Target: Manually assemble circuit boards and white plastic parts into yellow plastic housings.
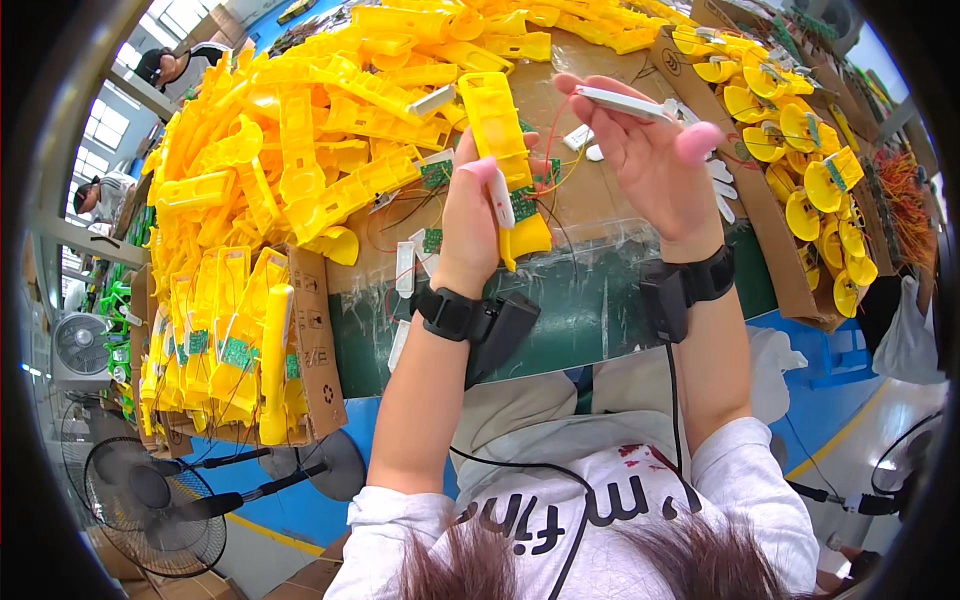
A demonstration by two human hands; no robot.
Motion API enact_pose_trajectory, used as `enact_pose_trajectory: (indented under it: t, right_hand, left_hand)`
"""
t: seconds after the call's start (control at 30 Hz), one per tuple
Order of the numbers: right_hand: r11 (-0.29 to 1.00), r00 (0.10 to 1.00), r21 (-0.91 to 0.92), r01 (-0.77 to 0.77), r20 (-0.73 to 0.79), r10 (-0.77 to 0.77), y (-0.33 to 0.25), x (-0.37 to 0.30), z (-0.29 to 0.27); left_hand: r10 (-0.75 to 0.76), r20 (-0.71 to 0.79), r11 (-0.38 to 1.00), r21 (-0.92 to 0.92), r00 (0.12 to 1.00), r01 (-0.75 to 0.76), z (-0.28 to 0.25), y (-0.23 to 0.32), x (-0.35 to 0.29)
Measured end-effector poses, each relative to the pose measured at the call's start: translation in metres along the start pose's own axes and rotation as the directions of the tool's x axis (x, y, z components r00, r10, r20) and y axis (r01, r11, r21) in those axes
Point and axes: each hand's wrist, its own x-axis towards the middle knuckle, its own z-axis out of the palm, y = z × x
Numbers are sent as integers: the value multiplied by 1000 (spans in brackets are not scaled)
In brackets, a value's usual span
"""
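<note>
My left hand (472, 220) is closed around a long yellow plastic housing (497, 125), which stands tilted up. A small white flat part (502, 198) is also in that hand, under the thumb, which wears a pink finger cot. Behind the fingers a green circuit board (546, 172) shows, with thin wires about it. To the right, my right hand (650, 165) is raised, palm turned in. A white flat rectangular part (624, 103) with a red wire lies across its fingers. The right thumb, in a pink finger cot, stands beside the part's end.
A big heap of yellow housings (300, 140) covers the table's left and back. Cardboard boxes of wired yellow parts stand at the left (318, 340) and right (745, 190). White parts (405, 268) lie near the green table edge (590, 300). Fans (150, 490) stand lower left.
</note>
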Motion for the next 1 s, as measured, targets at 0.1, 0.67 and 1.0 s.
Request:
enact_pose_trajectory:
  t: [0.1,0.67,1.0]
  right_hand:
    - [951,979,-299,-71,-202,10,4,-2,12]
    - [966,878,-106,-238,-449,167,9,3,5]
    - [693,891,-704,-157,-403,-208,24,3,-13]
  left_hand:
    - [-64,69,998,11,996,63,-2,-2,1]
    - [-216,189,970,154,958,189,4,-6,-3]
    - [-226,246,968,162,942,190,5,1,-5]
